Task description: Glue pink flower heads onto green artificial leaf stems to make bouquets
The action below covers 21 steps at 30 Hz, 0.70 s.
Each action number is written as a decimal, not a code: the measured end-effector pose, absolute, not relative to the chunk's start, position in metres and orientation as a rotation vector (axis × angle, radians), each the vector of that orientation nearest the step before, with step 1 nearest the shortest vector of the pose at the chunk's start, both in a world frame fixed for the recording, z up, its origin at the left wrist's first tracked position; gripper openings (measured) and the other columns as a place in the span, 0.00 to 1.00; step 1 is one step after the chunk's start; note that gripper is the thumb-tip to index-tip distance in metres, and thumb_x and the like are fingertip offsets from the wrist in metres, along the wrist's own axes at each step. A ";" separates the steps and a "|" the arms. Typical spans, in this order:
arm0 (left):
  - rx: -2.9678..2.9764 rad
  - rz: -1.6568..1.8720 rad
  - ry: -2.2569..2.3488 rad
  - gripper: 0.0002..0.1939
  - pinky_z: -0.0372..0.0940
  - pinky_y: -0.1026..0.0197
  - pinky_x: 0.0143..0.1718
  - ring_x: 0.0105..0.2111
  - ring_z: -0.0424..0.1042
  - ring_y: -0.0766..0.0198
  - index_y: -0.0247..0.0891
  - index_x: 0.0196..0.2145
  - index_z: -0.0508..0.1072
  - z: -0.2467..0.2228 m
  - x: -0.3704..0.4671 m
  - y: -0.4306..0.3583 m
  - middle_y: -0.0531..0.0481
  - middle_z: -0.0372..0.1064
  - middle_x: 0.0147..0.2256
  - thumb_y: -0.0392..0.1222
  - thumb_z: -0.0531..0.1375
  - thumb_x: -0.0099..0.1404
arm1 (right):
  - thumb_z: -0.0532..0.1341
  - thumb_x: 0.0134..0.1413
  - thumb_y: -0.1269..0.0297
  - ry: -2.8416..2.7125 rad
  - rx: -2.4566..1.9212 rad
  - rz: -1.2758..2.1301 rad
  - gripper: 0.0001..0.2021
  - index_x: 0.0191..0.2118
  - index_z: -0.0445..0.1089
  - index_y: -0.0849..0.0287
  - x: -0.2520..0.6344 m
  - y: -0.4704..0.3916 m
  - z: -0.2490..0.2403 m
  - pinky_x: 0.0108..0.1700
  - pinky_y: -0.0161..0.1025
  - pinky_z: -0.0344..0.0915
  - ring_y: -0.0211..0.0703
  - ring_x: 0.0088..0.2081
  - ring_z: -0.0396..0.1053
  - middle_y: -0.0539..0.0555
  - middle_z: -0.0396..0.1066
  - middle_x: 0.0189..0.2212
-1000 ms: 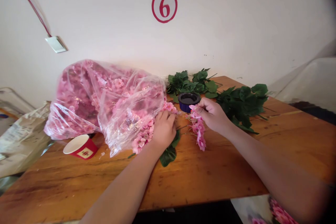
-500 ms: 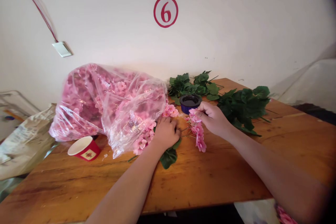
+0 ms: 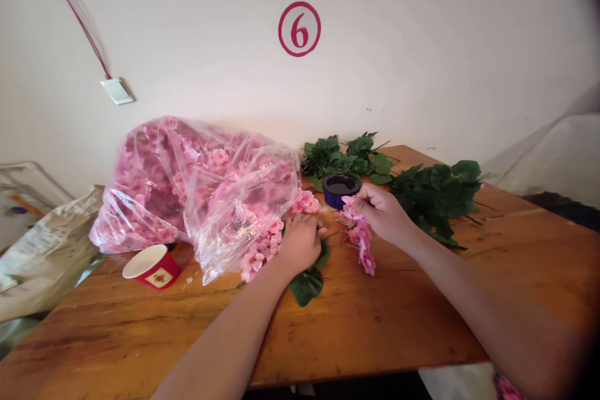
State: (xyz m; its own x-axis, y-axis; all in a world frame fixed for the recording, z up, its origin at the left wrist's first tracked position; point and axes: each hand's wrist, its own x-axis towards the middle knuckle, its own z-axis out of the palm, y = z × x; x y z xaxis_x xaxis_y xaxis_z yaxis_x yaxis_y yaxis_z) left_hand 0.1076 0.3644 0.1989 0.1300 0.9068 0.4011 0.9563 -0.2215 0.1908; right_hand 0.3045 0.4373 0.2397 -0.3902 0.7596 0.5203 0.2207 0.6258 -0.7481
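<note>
My right hand [image 3: 382, 212] pinches the top of a pink artificial flower spray [image 3: 363, 240], whose blossoms hang down beside thin stems. Just behind it stands a dark blue round pot [image 3: 341, 192] with a black rim. My left hand [image 3: 302, 240] is curled low over the table around an artificial leaf sprig [image 3: 307, 287]; its broad green leaves stick out below the palm, while the gripped part is hidden. More pink blossoms [image 3: 262, 250] lie against the left side of that hand, and another small cluster [image 3: 305, 201] lies beyond its fingers.
A large clear plastic bag [image 3: 197, 181] full of pink flowers fills the left of the wooden table [image 3: 375, 325]. A red paper cup [image 3: 152, 267] stands before it. Bunches of green leaves [image 3: 431, 194] lie at right and more leaves [image 3: 347, 156] by the wall. A sack [image 3: 47, 250] is at far left.
The view has tilted slightly upward. Both hands stay in nearly the same places; the left fingers have shifted a little with the leaf sprig. The right hand keeps its pinch on the flower spray.
</note>
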 end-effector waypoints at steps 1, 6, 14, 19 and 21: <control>-2.271 -0.683 -1.867 0.07 0.57 0.52 0.47 0.42 0.66 0.55 0.36 0.37 0.70 0.199 0.112 0.363 0.45 0.71 0.38 0.38 0.52 0.66 | 0.57 0.57 0.52 -1.906 -0.765 0.756 0.16 0.25 0.60 0.56 0.305 0.439 0.239 0.33 0.38 0.60 0.43 0.29 0.67 0.49 0.67 0.22; -2.374 -0.712 -1.814 0.09 0.59 0.56 0.43 0.38 0.68 0.57 0.37 0.35 0.70 0.199 0.120 0.363 0.45 0.72 0.34 0.42 0.53 0.65 | 0.57 0.57 0.51 -1.852 -0.748 0.801 0.16 0.25 0.59 0.55 0.306 0.445 0.234 0.37 0.39 0.64 0.48 0.36 0.73 0.50 0.69 0.23; -2.347 -0.775 -1.952 0.07 0.55 0.61 0.32 0.29 0.66 0.62 0.37 0.23 0.69 0.194 0.110 0.366 0.49 0.69 0.25 0.40 0.55 0.57 | 0.56 0.58 0.50 -1.797 -0.848 0.414 0.17 0.24 0.59 0.55 0.308 0.462 0.258 0.33 0.36 0.63 0.44 0.29 0.72 0.51 0.71 0.22; -2.319 -0.830 -2.014 0.11 0.52 0.61 0.31 0.28 0.65 0.63 0.37 0.21 0.69 0.187 0.107 0.368 0.49 0.69 0.24 0.42 0.54 0.58 | 0.55 0.59 0.54 -2.073 -0.849 0.470 0.14 0.26 0.62 0.56 0.285 0.503 0.285 0.33 0.35 0.62 0.42 0.30 0.72 0.51 0.74 0.25; -2.336 -0.864 -2.010 0.11 0.51 0.61 0.30 0.27 0.64 0.63 0.37 0.21 0.70 0.185 0.104 0.369 0.49 0.69 0.24 0.42 0.54 0.57 | 0.56 0.58 0.57 -2.202 -0.901 0.444 0.13 0.25 0.61 0.56 0.271 0.520 0.289 0.31 0.34 0.61 0.40 0.28 0.71 0.51 0.74 0.24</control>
